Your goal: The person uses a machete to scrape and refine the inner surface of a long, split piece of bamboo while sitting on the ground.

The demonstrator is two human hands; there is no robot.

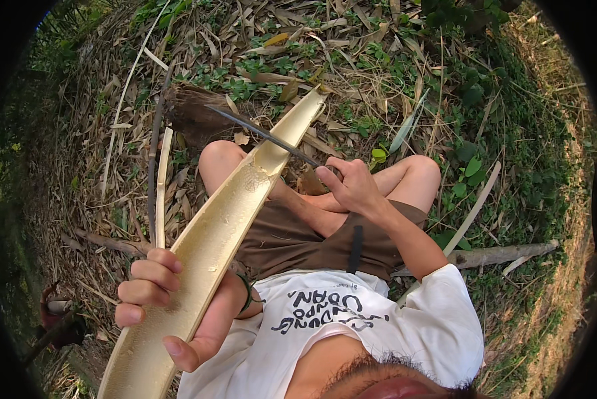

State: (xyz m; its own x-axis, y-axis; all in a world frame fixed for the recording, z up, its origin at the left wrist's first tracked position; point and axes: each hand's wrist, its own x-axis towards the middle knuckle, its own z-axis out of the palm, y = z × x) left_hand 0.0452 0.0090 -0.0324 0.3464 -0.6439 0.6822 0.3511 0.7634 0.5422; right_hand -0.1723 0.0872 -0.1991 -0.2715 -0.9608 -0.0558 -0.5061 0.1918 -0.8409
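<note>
A long split half of a bamboo stalk (205, 246) slants from the lower left up to the middle, its pale hollow side facing up. My left hand (179, 299) is wrapped round its near part, fingers over one edge and thumb at the other. In my right hand (352, 183) is the handle of a knife (262, 133) with a long, narrow dark blade. The blade lies across the bamboo near its far end, close to a ridge in the hollow. Most of the handle is hidden by my fingers.
A brown wooden stump (199, 110) stands beyond my crossed legs. Thin pale strips (164, 186) and a dark stick lean at the left. At the right lie a grey branch (491, 256) and another pale strip (475, 209). Dry leaves and green plants cover the ground.
</note>
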